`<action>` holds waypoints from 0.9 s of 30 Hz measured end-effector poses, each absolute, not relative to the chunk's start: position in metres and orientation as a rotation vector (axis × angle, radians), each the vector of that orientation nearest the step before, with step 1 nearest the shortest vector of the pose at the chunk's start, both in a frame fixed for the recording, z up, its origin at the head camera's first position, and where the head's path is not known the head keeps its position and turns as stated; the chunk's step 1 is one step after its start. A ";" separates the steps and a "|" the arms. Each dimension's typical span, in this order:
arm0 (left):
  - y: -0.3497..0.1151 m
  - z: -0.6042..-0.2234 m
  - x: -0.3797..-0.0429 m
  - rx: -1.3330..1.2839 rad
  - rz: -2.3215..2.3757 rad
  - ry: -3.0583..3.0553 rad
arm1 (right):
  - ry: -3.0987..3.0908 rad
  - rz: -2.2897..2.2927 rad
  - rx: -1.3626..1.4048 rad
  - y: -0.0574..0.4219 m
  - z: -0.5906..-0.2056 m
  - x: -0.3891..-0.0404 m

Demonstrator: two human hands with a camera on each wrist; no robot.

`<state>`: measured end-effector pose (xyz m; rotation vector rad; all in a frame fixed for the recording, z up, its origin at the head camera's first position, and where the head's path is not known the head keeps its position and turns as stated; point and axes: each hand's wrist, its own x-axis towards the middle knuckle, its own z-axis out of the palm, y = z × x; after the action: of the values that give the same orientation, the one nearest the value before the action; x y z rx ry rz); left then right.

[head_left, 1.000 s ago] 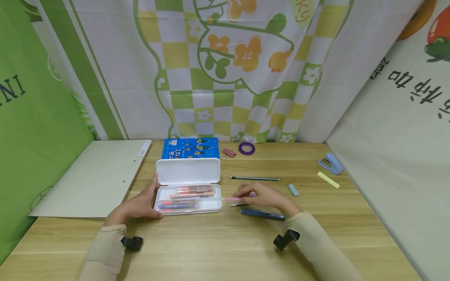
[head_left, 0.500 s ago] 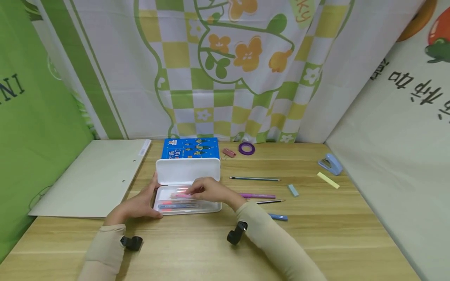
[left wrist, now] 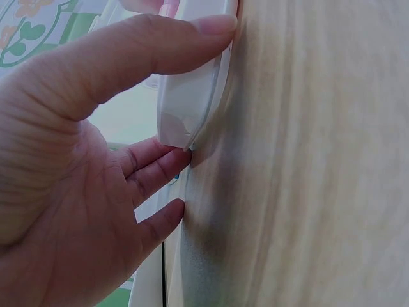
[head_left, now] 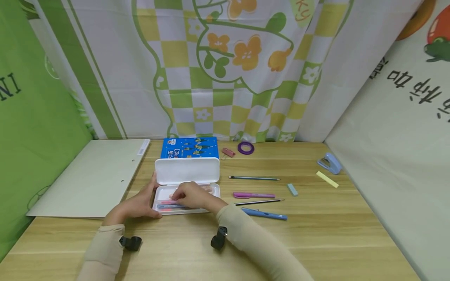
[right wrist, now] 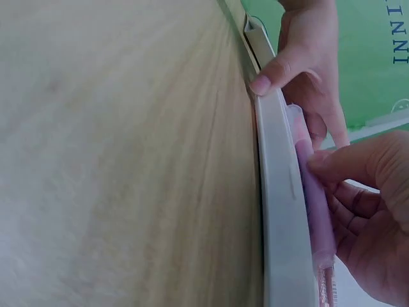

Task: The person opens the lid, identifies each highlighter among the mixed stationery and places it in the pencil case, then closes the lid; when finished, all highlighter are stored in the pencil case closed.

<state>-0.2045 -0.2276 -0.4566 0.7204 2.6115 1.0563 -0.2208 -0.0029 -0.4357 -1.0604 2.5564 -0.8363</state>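
Note:
A white pencil case [head_left: 187, 171] lies open on the table with its lid raised; several pens lie inside. My left hand [head_left: 138, 203] holds its left end, thumb along the front wall [left wrist: 192, 96] and fingers round the back corner. My right hand [head_left: 193, 195] is over the case's front part. Between thumb and fingers it pinches a pink pen [right wrist: 315, 204], which lies along the case above the front wall. Beneath that pen a blue pen [head_left: 172, 206] shows in the head view. My right hand hides part of the case's inside.
Right of the case lie a purple pen [head_left: 253, 195], a black pencil [head_left: 258, 202], a blue pen [head_left: 265, 214], a green pencil [head_left: 254, 178] and an eraser [head_left: 292, 190]. A blue book [head_left: 190, 147] is behind the lid; a grey board [head_left: 91, 175] lies left, a stapler [head_left: 329, 163] far right.
My right hand has carried the pink pen left from the table into the case, then toward its front part. The left hand stays on the case's left end.

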 end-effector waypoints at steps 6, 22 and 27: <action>-0.228 -0.456 -0.204 0.717 1.049 2.609 | 2.592 -0.866 -1.067 -0.002 -0.438 -0.217; -0.227 -0.455 -0.204 0.707 1.062 2.616 | 2.207 -1.563 -0.813 0.083 -0.421 -0.211; -0.228 -0.457 -0.203 0.706 1.068 2.617 | 2.216 -1.675 -0.681 0.124 -0.428 -0.216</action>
<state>-0.2033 -0.2280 -0.4568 0.7063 2.6172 1.0683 -0.2157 0.1244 -0.4284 -0.6807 2.2159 -1.6754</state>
